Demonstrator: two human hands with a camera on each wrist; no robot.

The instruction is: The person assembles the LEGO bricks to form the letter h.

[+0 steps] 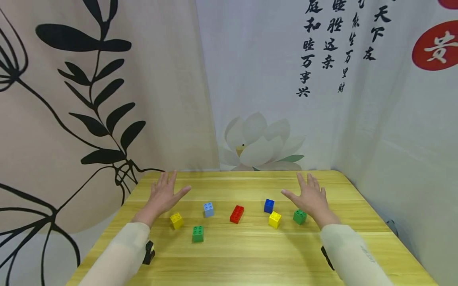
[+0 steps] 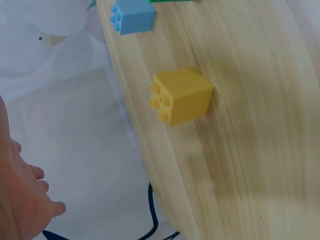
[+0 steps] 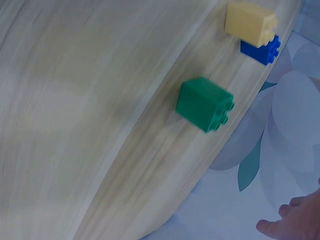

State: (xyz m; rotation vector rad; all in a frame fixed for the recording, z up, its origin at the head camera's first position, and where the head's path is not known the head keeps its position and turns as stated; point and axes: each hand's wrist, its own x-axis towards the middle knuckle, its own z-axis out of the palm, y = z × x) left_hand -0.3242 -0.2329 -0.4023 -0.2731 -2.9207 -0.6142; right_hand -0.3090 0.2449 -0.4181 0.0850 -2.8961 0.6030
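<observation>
My left hand (image 1: 163, 197) is held out above the left side of the table, fingers spread, holding nothing. Nearest to it is a yellow toy brick (image 1: 176, 221), which also shows in the left wrist view (image 2: 184, 96). A light blue brick (image 1: 208, 209) and a green brick (image 1: 198, 234) lie to its right. Over the right side, my right hand (image 1: 312, 198) has its fingers extended and holds nothing. Close by it are another green brick (image 1: 299, 217), a second yellow brick (image 1: 274, 219) and a dark blue brick (image 1: 269, 205). A longer red brick (image 1: 237, 214) lies between the two groups.
The wooden table (image 1: 229, 262) has rounded far corners. Behind it hangs a curtain (image 1: 171, 99) printed with plants, a lotus and writing; another curtain stretch (image 1: 400, 139) runs along the right. Dark bands (image 1: 148, 252) sit at both sleeves.
</observation>
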